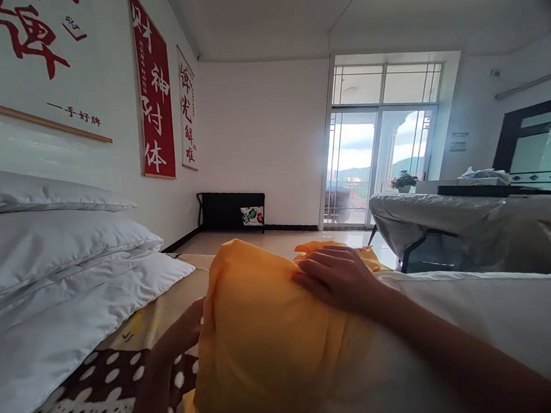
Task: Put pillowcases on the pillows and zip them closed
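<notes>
In front of me a yellow-orange pillowcase (260,316) stands bunched up over part of a white pillow (383,363). The pillow's white body shows at the lower right, out of the cloth. Closed on the top right edge of the pillowcase, my right hand (340,274) has its fingers curled into the fabric. My left hand (192,327) is at the left side of the pillowcase, with its fingers hidden behind the cloth.
Several white pillows (70,267) are stacked at the left. Beneath lies a brown and beige patterned blanket (103,385). Another white pillow (493,304) lies at the right. Beyond stand a plastic-covered table (457,211), a potted plant (404,180) and a black folded item (223,210) by the wall.
</notes>
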`<state>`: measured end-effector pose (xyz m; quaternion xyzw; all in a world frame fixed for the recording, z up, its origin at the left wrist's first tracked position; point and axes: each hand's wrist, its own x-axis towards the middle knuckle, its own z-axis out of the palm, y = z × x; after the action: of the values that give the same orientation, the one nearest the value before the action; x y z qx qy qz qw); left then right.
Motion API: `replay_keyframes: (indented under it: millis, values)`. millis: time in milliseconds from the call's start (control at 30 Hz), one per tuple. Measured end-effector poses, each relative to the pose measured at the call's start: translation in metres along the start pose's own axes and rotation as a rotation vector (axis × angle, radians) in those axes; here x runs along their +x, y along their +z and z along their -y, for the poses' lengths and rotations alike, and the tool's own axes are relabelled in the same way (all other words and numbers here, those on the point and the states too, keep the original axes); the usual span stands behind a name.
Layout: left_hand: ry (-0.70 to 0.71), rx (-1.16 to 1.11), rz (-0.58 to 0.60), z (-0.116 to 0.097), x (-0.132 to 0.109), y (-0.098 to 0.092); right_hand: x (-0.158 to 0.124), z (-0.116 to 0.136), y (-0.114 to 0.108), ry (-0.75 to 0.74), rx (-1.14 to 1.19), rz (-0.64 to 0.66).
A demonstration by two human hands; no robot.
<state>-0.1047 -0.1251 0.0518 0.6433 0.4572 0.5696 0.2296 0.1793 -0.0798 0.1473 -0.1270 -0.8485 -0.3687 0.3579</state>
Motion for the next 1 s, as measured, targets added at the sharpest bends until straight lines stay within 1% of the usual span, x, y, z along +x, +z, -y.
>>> replay_keyframes:
  millis: [33,67,133,167,233,333,400,433,500,533,600,667,700,767,833,900,967,1000]
  values:
    - [0.025,0.011,-0.075,-0.007,0.000,-0.002,-0.001,0.002,-0.001,0.015,0.031,0.022]
    - [0.055,0.015,-0.180,-0.014,-0.001,-0.003,-0.001,0.004,-0.002,0.023,0.051,0.027]
    - [0.105,0.006,-0.386,-0.030,-0.007,0.002,-0.001,0.008,-0.004,0.017,0.059,0.006]
    - [0.116,-0.003,-0.443,-0.037,-0.010,0.006,-0.001,0.010,-0.004,0.004,0.055,-0.013]
    - [0.124,-0.003,-0.476,-0.048,-0.018,0.016,0.000,0.012,-0.004,-0.016,0.048,-0.047]
    - [0.065,0.066,-0.525,-0.055,-0.025,0.030,-0.001,0.015,-0.004,-0.020,0.059,-0.110]
    - [-0.030,0.119,-0.493,-0.056,-0.028,0.036,-0.003,0.014,-0.003,-0.024,0.090,-0.132]
    - [-0.080,0.133,-0.467,-0.058,-0.029,0.037,-0.004,0.013,-0.003,-0.026,0.125,-0.116]
    - [-0.115,0.118,-0.398,-0.061,-0.032,0.038,-0.005,0.008,-0.005,-0.022,0.243,-0.014]
    - [-0.097,0.107,-0.381,-0.063,-0.033,0.037,-0.006,0.003,-0.006,-0.007,0.310,0.062]
    - [-0.006,0.087,-0.387,-0.067,-0.034,0.034,-0.008,-0.010,-0.009,0.061,0.413,0.228]
    - [0.074,0.064,-0.454,-0.067,-0.033,0.030,-0.013,-0.029,-0.013,0.200,0.449,0.391]
    - [0.079,0.058,-0.499,-0.066,-0.031,0.029,-0.016,-0.040,-0.015,0.290,0.463,0.483]
    - [0.025,0.075,-0.559,-0.061,-0.027,0.028,-0.024,-0.063,-0.019,0.450,0.535,0.684]
    - [-0.065,0.118,-0.636,-0.054,-0.022,0.031,-0.033,-0.083,-0.023,0.524,0.677,0.865]
    - [-0.090,0.146,-0.709,-0.047,-0.018,0.034,-0.040,-0.095,-0.025,0.509,0.838,0.955]
    - [-0.050,0.151,-0.765,-0.042,-0.016,0.037,-0.046,-0.099,-0.023,0.475,0.946,0.970]
    - [-0.021,0.159,-0.775,-0.039,-0.015,0.037,-0.048,-0.098,-0.021,0.477,0.977,0.954]
